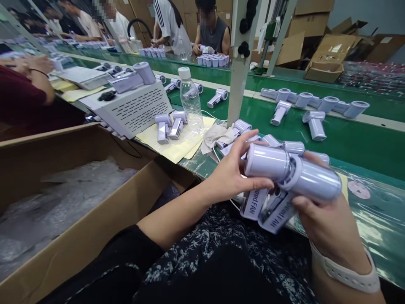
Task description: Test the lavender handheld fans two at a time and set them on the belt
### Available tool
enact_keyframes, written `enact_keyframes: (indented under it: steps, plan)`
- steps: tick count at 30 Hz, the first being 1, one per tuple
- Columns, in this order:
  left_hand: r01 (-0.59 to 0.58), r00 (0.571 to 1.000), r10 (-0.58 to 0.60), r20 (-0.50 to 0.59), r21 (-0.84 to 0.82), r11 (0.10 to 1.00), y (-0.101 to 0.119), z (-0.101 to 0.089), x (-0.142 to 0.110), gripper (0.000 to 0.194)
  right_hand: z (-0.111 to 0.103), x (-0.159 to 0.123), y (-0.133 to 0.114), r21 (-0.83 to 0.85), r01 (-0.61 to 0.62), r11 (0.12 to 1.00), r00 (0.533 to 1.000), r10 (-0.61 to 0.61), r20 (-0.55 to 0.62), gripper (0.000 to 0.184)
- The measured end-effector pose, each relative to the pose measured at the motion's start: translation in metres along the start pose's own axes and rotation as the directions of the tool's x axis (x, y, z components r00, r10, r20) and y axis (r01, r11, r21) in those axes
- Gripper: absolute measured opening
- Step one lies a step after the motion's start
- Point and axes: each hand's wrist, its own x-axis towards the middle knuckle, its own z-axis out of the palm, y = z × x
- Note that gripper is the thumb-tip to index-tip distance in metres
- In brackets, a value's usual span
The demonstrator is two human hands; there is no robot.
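Observation:
Two lilac handheld fans are held side by side above the bench edge, their handles hanging down with "FAN" lettering. My left hand (232, 171) is closed around the barrel of the left handheld fan (267, 162), thumb along its lower side. Around the barrel of the right handheld fan (319, 179), which looks glossy and slightly blurred, my right hand (330, 223) is closed. The barrels touch or nearly touch at their inner ends. Just behind my hands, several more fans (294, 147) lie on the bench, partly hidden. A crumpled grey cloth (217, 137) lies left of them.
A clear bottle (191, 101) and two fans (163, 126) stand on yellow paper (177, 154) beside a slotted metal box (139, 107). More fans dot the green conveyor (253, 114) behind an upright post (238, 63). At lower left, a carton (120, 219) holds plastic bags. Co-workers sit opposite.

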Motion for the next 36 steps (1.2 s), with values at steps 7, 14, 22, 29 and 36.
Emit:
enact_keyframes:
  steps: [7, 14, 22, 29, 36]
  plan:
    - [-0.685, 0.729, 0.646, 0.226, 0.227, 0.693, -0.015, -0.014, -0.001, 0.055, -0.012, -0.001, -0.001, -0.330, 0.697, 0.636, 0.715, -0.582, 0.388, 0.092]
    - [-0.856, 0.500, 0.784, 0.367, 0.345, 0.384, -0.008, -0.023, -0.001, 0.015, -0.012, -0.007, -0.004, -0.269, 0.800, 0.536, 0.587, -0.609, 0.534, 0.083]
    - [-0.541, 0.818, 0.551, -0.168, 0.105, 0.835, -0.020, 0.012, -0.009, 0.070, 0.010, -0.010, 0.017, -0.350, 0.313, 0.883, 0.949, -0.274, 0.158, 0.091]
    - [-0.463, 0.861, 0.504, 0.060, 0.500, 0.732, -0.037, 0.032, 0.015, 0.071, -0.043, 0.009, -0.003, -0.550, 0.116, 0.827, 0.981, -0.007, 0.196, 0.117]
    - [-0.263, 0.934, 0.340, 0.109, 0.854, 0.448, -0.055, -0.074, -0.021, 0.024, -0.243, 0.031, -0.030, -0.836, -0.536, 0.117, 0.812, -0.201, -0.548, 0.081]
